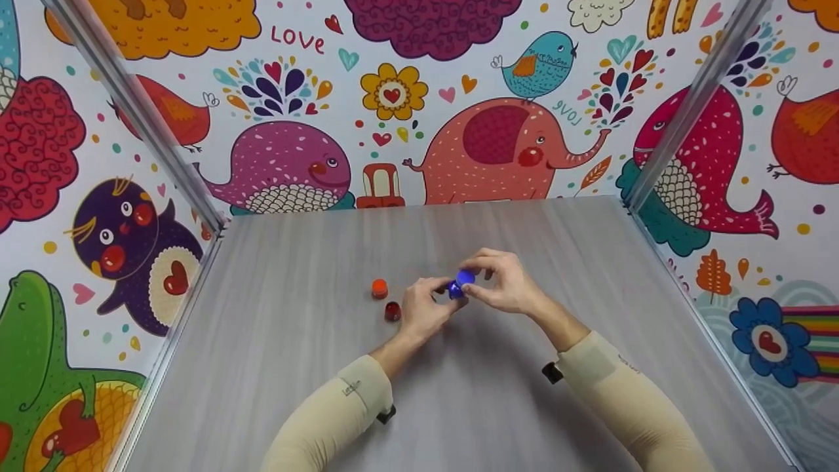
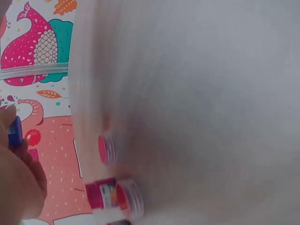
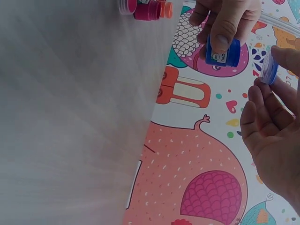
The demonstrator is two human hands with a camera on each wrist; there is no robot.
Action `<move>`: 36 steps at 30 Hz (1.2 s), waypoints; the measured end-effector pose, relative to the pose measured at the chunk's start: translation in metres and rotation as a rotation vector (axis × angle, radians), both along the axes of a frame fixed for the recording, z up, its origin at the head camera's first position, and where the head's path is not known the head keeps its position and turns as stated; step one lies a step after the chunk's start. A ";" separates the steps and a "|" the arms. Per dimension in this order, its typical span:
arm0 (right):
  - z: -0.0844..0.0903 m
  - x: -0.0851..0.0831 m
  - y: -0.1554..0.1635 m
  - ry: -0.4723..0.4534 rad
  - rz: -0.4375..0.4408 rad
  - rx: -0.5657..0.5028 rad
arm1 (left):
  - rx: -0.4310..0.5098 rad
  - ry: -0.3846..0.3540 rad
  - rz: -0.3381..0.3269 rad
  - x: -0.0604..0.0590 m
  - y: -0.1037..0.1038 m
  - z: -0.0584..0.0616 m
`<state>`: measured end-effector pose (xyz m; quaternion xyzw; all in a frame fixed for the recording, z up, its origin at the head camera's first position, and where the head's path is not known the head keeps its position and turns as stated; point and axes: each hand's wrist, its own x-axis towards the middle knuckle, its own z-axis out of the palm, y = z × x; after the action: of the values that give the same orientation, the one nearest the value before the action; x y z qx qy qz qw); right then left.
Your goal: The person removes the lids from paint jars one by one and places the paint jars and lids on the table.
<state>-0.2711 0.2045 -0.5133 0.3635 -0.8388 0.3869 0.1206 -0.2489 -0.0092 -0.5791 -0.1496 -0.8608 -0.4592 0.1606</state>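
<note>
My left hand grips a small blue jar over the table. Its label faces the right wrist view, where the jar shows a bare rim end. Between thumb and fingers, my right hand pinches a round blue lid. In the right wrist view the lid is apart from the jar, with a gap between them. Left of the hands, a dark red jar and an orange-red jar stand close together.
In the left wrist view, a red lid-like piece with a pale ridged rim appears near the crimson jar. Patterned walls enclose the grey table, with metal posts at the back left and back right.
</note>
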 end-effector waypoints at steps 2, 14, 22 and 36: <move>-0.002 0.000 0.004 0.002 -0.012 -0.009 | -0.003 -0.020 0.001 0.000 0.006 -0.002; -0.023 0.006 0.031 -0.057 -0.179 -0.024 | 0.037 -0.193 0.007 -0.015 0.036 -0.012; -0.038 0.016 0.039 -0.091 -0.328 0.125 | -0.017 -0.287 0.046 -0.024 0.050 -0.018; -0.066 0.017 0.042 -0.199 -0.371 0.268 | -0.079 -0.326 0.003 -0.036 0.061 -0.026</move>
<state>-0.2539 0.2467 -0.5798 0.1762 -0.9427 0.2775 0.0569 -0.2847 0.0521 -0.6051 -0.0779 -0.8930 -0.4431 0.0137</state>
